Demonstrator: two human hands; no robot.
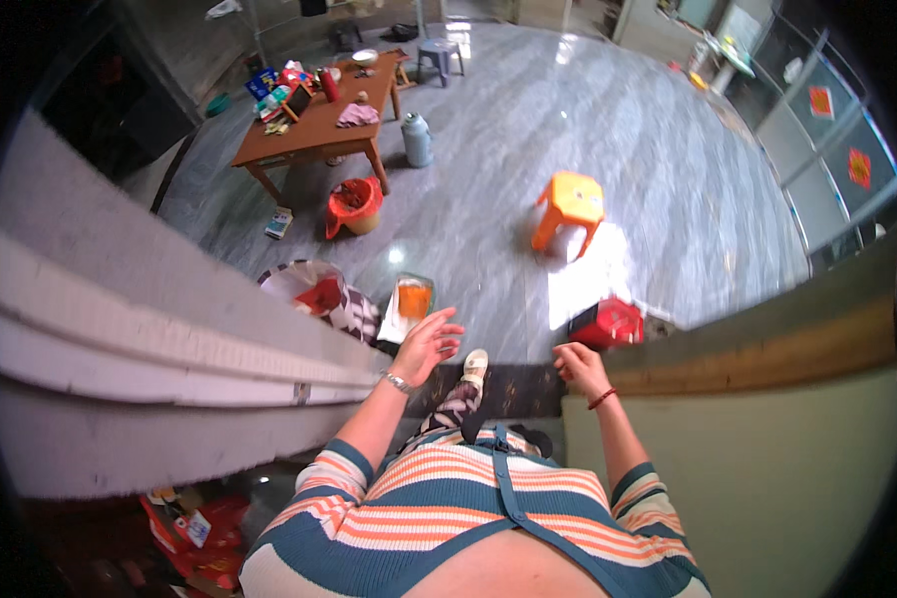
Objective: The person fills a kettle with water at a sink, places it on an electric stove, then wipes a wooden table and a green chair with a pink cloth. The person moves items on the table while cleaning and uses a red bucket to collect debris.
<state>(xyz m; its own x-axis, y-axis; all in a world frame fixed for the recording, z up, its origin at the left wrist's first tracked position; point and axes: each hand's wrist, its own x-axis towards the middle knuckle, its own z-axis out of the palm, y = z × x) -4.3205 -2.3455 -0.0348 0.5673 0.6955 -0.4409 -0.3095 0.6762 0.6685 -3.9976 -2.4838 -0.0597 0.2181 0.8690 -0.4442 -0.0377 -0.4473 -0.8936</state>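
Note:
My left hand (427,347) is raised in front of me with its fingers apart and nothing in it; a metal watch or bracelet circles the wrist. Beyond it on the floor lies a white tray-like thing with an orange piece (414,300) on it. My right hand (579,368), with a red bead bracelet at the wrist, hangs in the air with curled fingers; whether they are fully closed is hard to see. Nearest to it stands a red and black stool or box (617,323). One foot in a pale shoe (475,366) shows at the dark threshold.
A doorway wall (194,359) is close on the left, a door panel (732,448) on the right. Ahead are an orange plastic stool (572,200), a bin with a red bag (359,213), a patterned basket (355,312), a thermos flask (417,140) and a cluttered wooden table (314,138).

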